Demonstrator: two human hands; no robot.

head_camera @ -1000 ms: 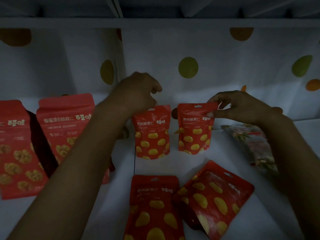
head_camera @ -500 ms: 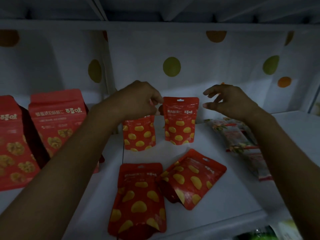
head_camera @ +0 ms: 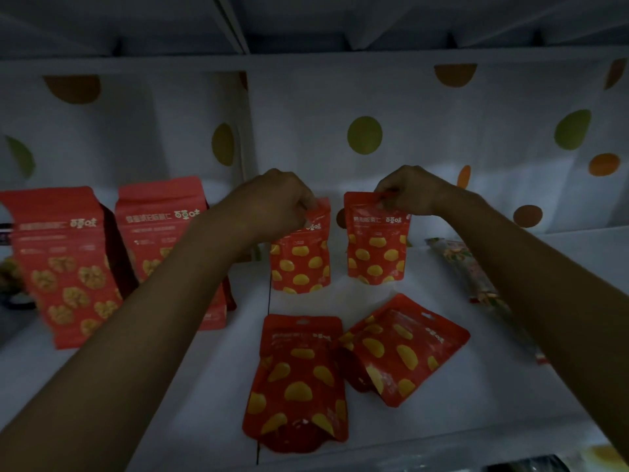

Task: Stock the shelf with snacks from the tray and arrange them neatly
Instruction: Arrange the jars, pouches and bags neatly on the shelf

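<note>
**A pair of small pouches held upright at the back of the shelf (head_camera: 459,413)**

The white shelf is backed by a white wall (head_camera: 306,137) printed with coloured dots. At the left two large red walnut bags (head_camera: 64,267) stand side by side. The left forearm crosses in front of the inner one and hides much of its face. Along the right a long wrapped packet (head_camera: 476,277) lies flat, its near end behind the right forearm. Two red pouches with yellow pieces lie flat near the front edge: the front pouch (head_camera: 299,376) and, touching it on the right, the slanted pouch (head_camera: 405,349).

Behind them, near the wall, the left pouch (head_camera: 301,264) and the right pouch (head_camera: 376,250) stand just beside each other with a narrow gap between. The left hand (head_camera: 275,202) curls over the top corner of the left pouch and grips it, covering part of the print. The right hand (head_camera: 412,194) pinches the top edge of the right pouch between thumb and fingers.

Half a second ago the right hand hovered open, clear of its pouch; now it has hold. The left hand keeps its grip.

Both standing pouches are upright, with the long axis vertical, the printed fronts toward the camera and the hang-hole ends up. The front pouch lies with its long axis running front to back and its top toward the wall. The slanted pouch points its top toward the back right.
</note>
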